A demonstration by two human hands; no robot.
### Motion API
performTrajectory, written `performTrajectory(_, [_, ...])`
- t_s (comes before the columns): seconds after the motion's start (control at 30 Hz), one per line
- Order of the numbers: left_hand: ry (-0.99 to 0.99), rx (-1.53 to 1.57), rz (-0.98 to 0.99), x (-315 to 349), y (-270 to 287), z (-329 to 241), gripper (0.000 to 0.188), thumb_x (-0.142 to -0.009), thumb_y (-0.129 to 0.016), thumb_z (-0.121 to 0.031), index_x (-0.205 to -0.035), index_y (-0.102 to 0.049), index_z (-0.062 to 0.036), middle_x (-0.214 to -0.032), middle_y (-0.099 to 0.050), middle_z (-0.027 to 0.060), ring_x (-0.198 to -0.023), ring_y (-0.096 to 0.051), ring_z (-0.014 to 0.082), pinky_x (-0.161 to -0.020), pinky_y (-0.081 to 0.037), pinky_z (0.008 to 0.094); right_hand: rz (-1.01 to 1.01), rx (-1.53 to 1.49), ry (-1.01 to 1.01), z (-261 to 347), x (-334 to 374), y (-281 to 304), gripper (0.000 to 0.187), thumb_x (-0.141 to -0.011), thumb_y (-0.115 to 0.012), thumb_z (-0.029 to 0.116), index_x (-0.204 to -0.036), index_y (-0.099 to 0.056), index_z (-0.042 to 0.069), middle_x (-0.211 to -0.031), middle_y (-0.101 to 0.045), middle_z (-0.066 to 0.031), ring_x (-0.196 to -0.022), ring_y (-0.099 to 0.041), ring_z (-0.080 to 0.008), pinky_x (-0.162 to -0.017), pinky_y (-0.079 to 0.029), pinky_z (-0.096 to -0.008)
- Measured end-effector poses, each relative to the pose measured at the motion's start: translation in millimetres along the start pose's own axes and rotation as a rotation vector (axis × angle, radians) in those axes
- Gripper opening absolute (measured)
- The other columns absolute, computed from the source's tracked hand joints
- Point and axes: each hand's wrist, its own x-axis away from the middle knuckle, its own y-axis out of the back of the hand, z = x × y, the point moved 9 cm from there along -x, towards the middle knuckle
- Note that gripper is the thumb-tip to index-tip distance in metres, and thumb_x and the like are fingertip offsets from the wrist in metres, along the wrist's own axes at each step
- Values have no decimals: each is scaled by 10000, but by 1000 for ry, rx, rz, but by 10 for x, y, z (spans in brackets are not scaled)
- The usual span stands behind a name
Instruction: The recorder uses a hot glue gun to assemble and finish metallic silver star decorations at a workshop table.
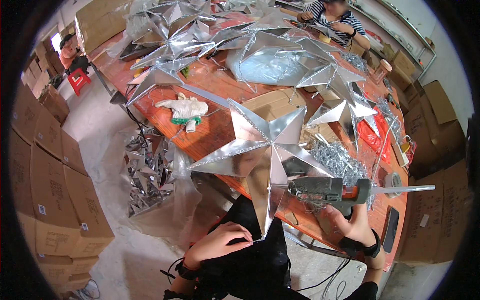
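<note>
"In the head view, how was the right hand (352, 222)?"
"Wrapped round a hard plastic glue gun (320, 190), nozzle (280, 186) at the shiny, ridged five-pointed star (270, 142)."
"And the left hand (222, 242)?"
"Nearly closed at the star's lowest tip (263, 232); I couldn't tell whether it pinched. Wiry silver tinsel (336, 159) lay beyond the glue gun."
</note>
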Motion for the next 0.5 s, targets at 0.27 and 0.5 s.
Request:
performTrajectory(0.27, [42,47,-5,-9,36,69,139,-844,-607,-167,-906,-608,-42,-923,-610,62,-926,-562,234,-848,-414,323,-104,-142,-96,-47,-156,54,265,-789,-685,127,-986,-576,-13,-838,-610,-59,-721,-552,-139,-645,-437,-274])
performTrajectory(0.5, [144,52,-26,69,39,206,159,-858,-593,-176,-896,-589,-22,-859,-613,83,-844,-585,225,-742,-451,307,-67,-120,-28,223,-443,-38,157,-862,-574,111,-942,-613,-19,-737,-654,-33,-504,-506,-50,-444,-394,-202])
